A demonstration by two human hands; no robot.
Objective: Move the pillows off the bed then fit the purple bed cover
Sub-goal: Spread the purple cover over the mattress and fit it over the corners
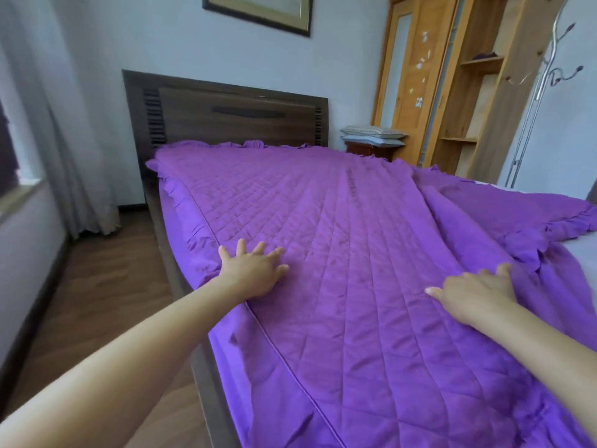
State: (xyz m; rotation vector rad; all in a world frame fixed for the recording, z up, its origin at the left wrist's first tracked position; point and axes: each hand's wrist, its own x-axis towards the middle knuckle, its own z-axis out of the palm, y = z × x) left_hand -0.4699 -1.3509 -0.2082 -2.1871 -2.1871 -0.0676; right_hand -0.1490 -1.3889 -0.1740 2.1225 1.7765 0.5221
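The purple quilted bed cover (339, 227) lies spread over the bed, its frilled edge hanging down the left side. At the right a part of it is folded back on itself, leaving pale mattress (581, 253) bare. My left hand (253, 271) presses flat on the cover near the left edge, fingers spread. My right hand (475, 292) rests palm down on the cover beside the folded-back part, fingers reaching into the fold. Two pillows (373, 135) are stacked on the bedside table, off the bed.
A dark wooden headboard (226, 111) stands against the far wall. The bedside table (368, 150) and a light wooden wardrobe (452, 92) are at the back right, a metal coat stand (533, 92) further right. Curtains (64, 124) and wooden floor (106, 286) run along the left.
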